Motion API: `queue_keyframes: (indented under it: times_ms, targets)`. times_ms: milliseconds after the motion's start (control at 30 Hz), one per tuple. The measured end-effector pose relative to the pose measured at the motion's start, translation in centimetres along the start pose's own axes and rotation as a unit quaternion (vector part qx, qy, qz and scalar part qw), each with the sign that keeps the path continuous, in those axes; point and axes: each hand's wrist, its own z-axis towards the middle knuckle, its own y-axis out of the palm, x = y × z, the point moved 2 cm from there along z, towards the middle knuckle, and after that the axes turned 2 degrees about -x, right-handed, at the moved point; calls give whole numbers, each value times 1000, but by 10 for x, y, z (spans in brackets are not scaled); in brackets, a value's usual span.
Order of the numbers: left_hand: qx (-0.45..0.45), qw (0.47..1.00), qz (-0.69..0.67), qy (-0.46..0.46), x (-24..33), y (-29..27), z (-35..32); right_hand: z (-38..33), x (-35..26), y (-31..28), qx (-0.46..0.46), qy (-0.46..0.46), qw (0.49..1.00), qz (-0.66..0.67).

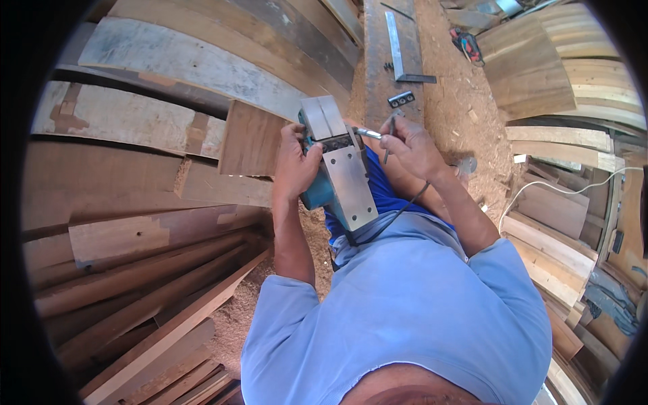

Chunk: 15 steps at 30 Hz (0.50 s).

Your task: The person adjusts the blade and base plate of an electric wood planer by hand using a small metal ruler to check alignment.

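An electric hand planer (351, 185) with a teal body rests upside down over my lap, its silver sole facing up. My left hand (295, 162) grips its side, the thumb near the cutter slot. In my right hand (412, 148) is a T-handle socket wrench (369, 133), its socket end against or close to the planer's side by the cutter drum. On the bench (378, 91) ahead lie a small metal block with holes (401, 100), several dark bolts (389, 66) and a try square (397, 50).
Boards are stacked along the left (155, 111) and more timber (550, 253) lies at the right. A red and black power tool (466, 46) sits on the sawdust-covered floor (466, 101) at the far right. A black cord (398, 214) crosses my lap; a white cable (540, 183) runs over the right-hand timber.
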Motion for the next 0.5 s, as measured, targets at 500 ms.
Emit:
queue_keyframes:
  times_ms: [500]
  targets:
    - [1, 998, 51, 22, -5, 2, 1, 2, -56, 22, 15, -104, 963, -250]
